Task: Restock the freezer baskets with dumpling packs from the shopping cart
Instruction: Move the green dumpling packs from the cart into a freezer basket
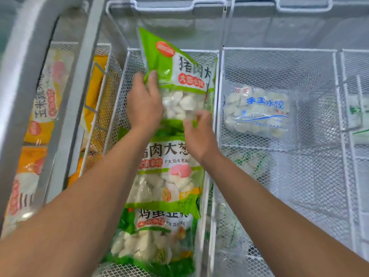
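Both hands — left [144,104], right [199,132] — have fingers pinching a green pack [179,76] reading 猪肉大, probably 猪肉大葱; beside it, 手工水饺 bag [257,110].

This is the frozen-food section of a shop, seen from above an open chest freezer [60,80]. Its inside is divided by white wire-mesh baskets [279,56] set side by side, the sort used for retail display. The baskets hold sealed, printed packs of frozen dumplings: green packs [169,176] lined up in 1 basket, orange packs [42,108] behind the freezer's frame at left, and a clear pack with blue lettering [257,110] at right. Frost clouds the mesh and walls.
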